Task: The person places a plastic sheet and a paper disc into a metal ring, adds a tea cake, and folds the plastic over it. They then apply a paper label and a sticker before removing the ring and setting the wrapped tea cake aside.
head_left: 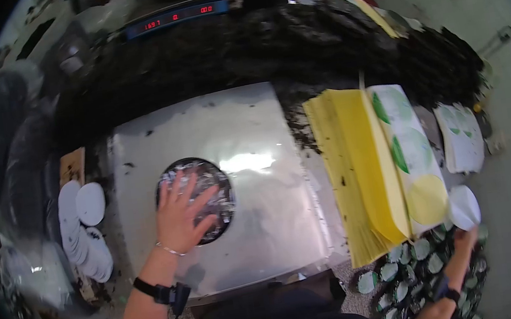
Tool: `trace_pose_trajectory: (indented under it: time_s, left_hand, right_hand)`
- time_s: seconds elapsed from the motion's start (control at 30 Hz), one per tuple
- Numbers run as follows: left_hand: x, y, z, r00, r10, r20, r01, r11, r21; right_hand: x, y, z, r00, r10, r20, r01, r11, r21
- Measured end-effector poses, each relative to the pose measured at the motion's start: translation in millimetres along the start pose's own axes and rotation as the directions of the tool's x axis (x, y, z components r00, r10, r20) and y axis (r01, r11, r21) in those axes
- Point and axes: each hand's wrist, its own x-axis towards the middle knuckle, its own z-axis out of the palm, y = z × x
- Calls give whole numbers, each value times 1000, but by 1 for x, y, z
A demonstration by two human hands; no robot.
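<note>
My left hand (180, 216) lies with spread fingers on a round, dark, shiny bundle (216, 194) that looks wrapped in clear film. This bundle rests on a silvery metal sheet (264, 223), left of its middle. Far out to the right, my right hand (467, 237) grips the lower edge of a white round paper piece (464, 206); its fingers are small and partly hidden. Below that hand are many round wrapped packs (399, 273) with whitish-green tops, lying close together.
Dark leafy matter (190, 58) is heaped along the back, before a scale (177, 18) with red digits. Yellow sheets (359, 165) and printed white-green paper (410, 145) lie right of the metal sheet. White oval discs (79, 241) overlap at left, beside clear plastic bags (16, 158).
</note>
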Motion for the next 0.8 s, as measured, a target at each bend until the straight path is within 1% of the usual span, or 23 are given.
trace_pose_trajectory:
  time_s: [0.03, 0.07, 0.1, 0.13, 0.17, 0.2, 0.23, 0.27, 0.3, 0.33, 0.37, 0.4, 0.43, 0.47, 0.5, 0.53, 0.57, 0.63, 0.67, 0.7, 0.73, 0.77, 0.8]
  left_hand:
    - [0, -3, -4, 1000, 4, 23, -3, 998, -64]
    - [-1, -5, -7, 999, -4, 43, 8, 995, -95]
    - [0, -7, -8, 999, 16, 29, -14, 996, -89]
    - [-1, -9, -8, 999, 17, 31, -14, 994, -111]
    - [-1, -10, -7, 999, 22, 27, -19, 994, -104]
    - [-2, -11, -6, 999, 18, 30, -15, 996, -84]
    - [-1, -11, -4, 999, 21, 29, -19, 997, -68]
    - [-2, -12, 0, 1000, 22, 17, -21, 998, -55]
    - [-2, -12, 0, 1000, 9, -6, -9, 998, -56]
    - [1, -13, 2, 997, -64, 30, 69, 967, -247]
    - [2, -15, 5, 988, -128, 82, 151, 891, -428]
    - [-1, -17, 9, 993, -83, 80, 103, 948, -300]
    - [-2, -20, 10, 992, -91, 84, 113, 944, -310]
    - [-4, -21, 8, 974, -146, 176, 224, 770, -598]
    - [-5, -20, 8, 967, -145, 208, 250, 691, -678]
    - [-7, -19, 8, 960, -144, 240, 278, 602, -749]
    - [-8, -19, 8, 952, -142, 273, 306, 507, -806]
    - [-5, -21, 9, 971, -120, 206, 227, 730, -644]
    - [-4, -22, 7, 994, -98, -38, 69, 886, -459]
    - [-7, -28, 8, 994, -105, -32, 79, 883, -463]
    - [-15, -35, 8, 999, 15, 53, 10, 901, -433]
    - [-24, -45, 5, 981, 134, 139, -68, 912, -404]
    - [-34, -55, -5, 968, 249, 18, -219, 883, -416]
  right_hand:
    - [-34, -32, 8, 995, 2, 101, -12, 995, 97]
    - [-80, -46, 45, 958, -163, 235, 166, 986, 8]
    - [-185, -61, 146, 983, -135, 122, 132, 991, 36]
    - [-278, -58, 232, 979, -147, 144, 153, 988, -29]
    - [-326, -25, 276, 890, -197, 412, 215, 977, 1]
    - [-374, 15, 310, 757, -203, 622, 309, 949, -67]
    - [-421, 56, 344, 563, -196, 803, 427, 901, -80]
    - [-468, 97, 377, 345, -176, 922, 524, 851, -33]
    - [-543, 55, 439, -65, -129, 990, 827, 548, 126]
    - [-569, 76, 454, -174, -65, 983, 863, 471, 183]
    - [-584, 91, 464, -233, 15, 972, 869, 451, 201]
    - [-594, 105, 471, -270, 89, 959, 933, 271, 238]
    - [-596, 106, 476, -275, 103, 956, 933, 270, 239]
    - [-598, 98, 480, -292, 177, 940, 931, 279, 236]
    - [-599, 87, 486, -310, 253, 916, 930, 283, 236]
    - [-600, 71, 494, -319, 333, 887, 936, 257, 240]
    - [-601, 63, 499, -309, 347, 886, 940, 254, 228]
    - [-603, 58, 514, -334, 310, 890, 941, 160, 297]
    - [-612, 63, 533, -422, 136, 896, 880, 299, 369]
    - [-617, 85, 547, -443, 90, 892, 848, 366, 384]
    - [-615, 115, 552, -430, 119, 895, 879, 281, 385]
    - [-614, 135, 554, -414, 140, 899, 902, 193, 386]
    - [-614, 137, 554, -427, 141, 893, 896, 196, 397]
